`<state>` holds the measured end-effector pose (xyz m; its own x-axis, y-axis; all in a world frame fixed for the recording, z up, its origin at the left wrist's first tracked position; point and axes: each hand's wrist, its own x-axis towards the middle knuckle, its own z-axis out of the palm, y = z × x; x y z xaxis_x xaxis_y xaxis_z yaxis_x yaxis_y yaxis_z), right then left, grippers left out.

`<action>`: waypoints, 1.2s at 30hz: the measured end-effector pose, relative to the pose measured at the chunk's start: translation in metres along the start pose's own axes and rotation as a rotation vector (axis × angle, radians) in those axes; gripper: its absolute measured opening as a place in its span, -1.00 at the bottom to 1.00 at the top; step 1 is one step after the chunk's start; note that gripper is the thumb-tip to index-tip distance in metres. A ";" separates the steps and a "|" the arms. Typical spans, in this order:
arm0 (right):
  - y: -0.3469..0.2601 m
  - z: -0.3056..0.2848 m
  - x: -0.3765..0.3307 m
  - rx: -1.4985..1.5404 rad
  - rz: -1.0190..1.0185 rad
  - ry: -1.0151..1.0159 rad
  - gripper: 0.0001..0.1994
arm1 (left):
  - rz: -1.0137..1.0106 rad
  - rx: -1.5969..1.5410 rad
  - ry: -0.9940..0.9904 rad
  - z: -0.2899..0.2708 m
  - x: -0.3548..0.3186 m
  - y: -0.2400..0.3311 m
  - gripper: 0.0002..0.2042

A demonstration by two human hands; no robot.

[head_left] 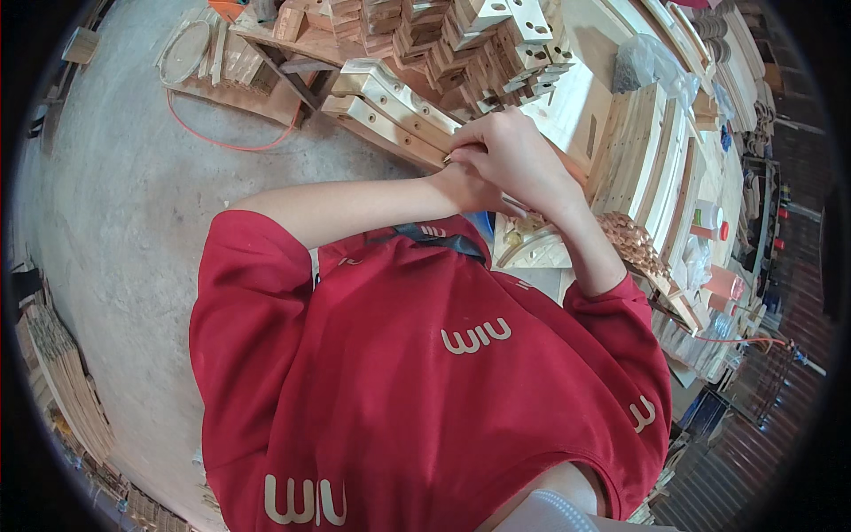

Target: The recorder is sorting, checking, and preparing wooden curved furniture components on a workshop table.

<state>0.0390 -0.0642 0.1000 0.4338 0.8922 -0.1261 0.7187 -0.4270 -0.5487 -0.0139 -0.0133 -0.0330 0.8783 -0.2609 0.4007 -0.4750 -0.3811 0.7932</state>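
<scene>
My two hands meet in front of my chest, close to the near end of curved, pale wooden pieces (390,102) with drilled holes. My right hand (514,151) lies across the left, its fingers pinched together. A tiny light-coloured bit (448,159) shows at those fingertips, too small to name. Beneath it, my left hand (465,188) is closed and partly covered by the right. A narrow greyish edge shows by its fingers, and what it holds is hidden.
Zigzag stacks of drilled wooden blocks (443,44) stand beyond my hands. Long curved slats (634,151) are piled on the right, near a white bottle with a red cap (709,217) and a clear plastic bag (647,64). An orange hose (226,146) crosses the concrete floor (133,230) at left.
</scene>
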 end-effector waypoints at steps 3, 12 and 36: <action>-0.002 -0.006 -0.002 0.017 -0.002 0.040 -0.87 | -0.024 0.054 -0.007 0.003 0.001 -0.006 -0.37; -0.013 -0.023 -0.003 0.037 -0.001 0.139 -0.87 | -0.053 0.166 -0.103 0.000 -0.001 -0.006 -0.35; -0.016 -0.012 0.000 -0.022 -0.049 0.183 -0.91 | 0.071 -0.073 0.137 0.003 -0.001 -0.009 -0.38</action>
<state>0.0338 -0.0588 0.1184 0.4881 0.8711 0.0537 0.7521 -0.3886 -0.5322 -0.0112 -0.0125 -0.0419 0.8440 -0.1592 0.5121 -0.5356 -0.2989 0.7898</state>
